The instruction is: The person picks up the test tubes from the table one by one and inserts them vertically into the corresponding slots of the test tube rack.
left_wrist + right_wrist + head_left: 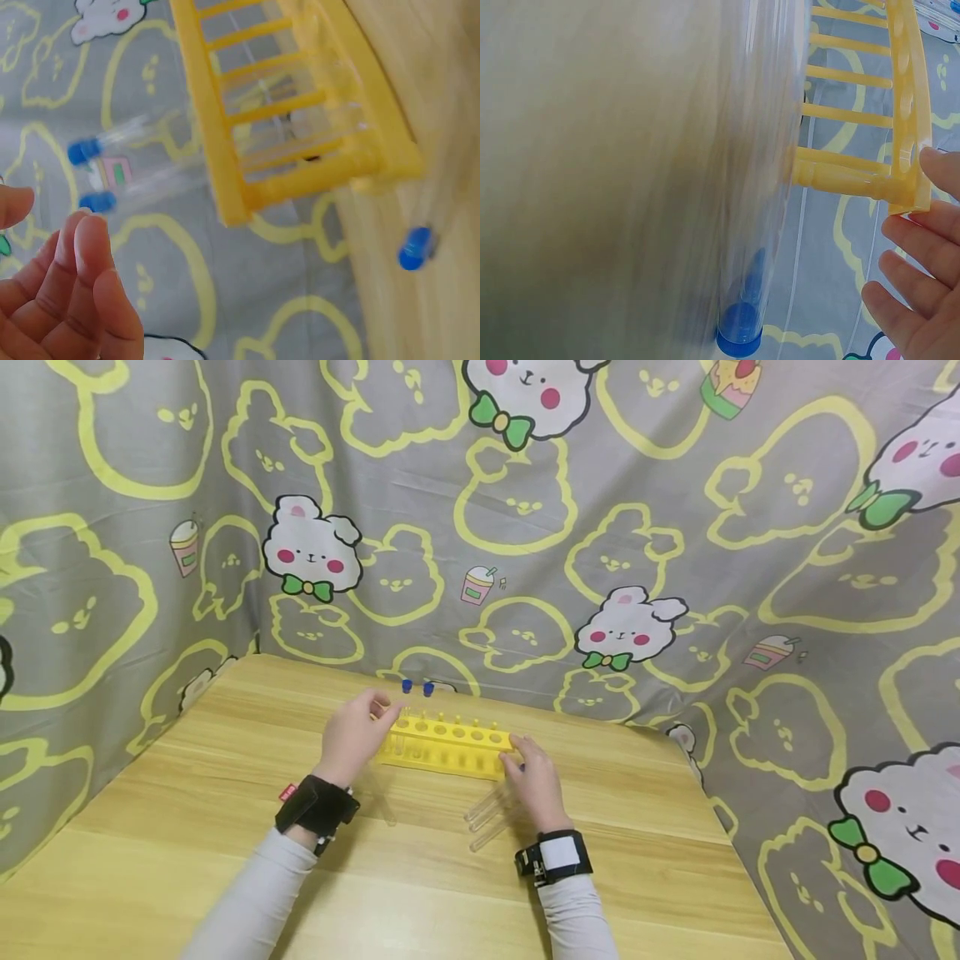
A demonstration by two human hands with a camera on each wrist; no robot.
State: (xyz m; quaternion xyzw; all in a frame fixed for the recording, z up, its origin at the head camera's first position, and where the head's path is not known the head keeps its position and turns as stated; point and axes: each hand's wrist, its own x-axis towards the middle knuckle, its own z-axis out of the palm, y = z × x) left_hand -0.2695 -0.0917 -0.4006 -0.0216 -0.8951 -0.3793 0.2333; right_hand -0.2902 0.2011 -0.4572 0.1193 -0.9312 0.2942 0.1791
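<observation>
Head view shows a person at a wooden desk (187, 827) with both hands at a yellow test-tube rack (448, 747), which sits toward the far edge of the desk, close to the cartoon-bear curtain (675, 527). The left hand (354, 735) is at the rack's left end, fingers loosely bent; whether it touches the rack I cannot tell from here. In the left wrist view those fingers (86, 262) are relaxed and hold nothing, with the rack's end just beyond them. The right hand (534, 781) rests at the rack's right end; the right wrist view shows its fingers (915, 255) fairly straight, their tips touching the rack's corner, not curled round it. Two clear tubes with blue caps (417, 688) stand in the rack's far left holes. More clear tubes (487, 818) lie flat on the desk just left of the right hand, and another tube (382, 802) lies near the left wrist. Both wrists wear black straps.
</observation>
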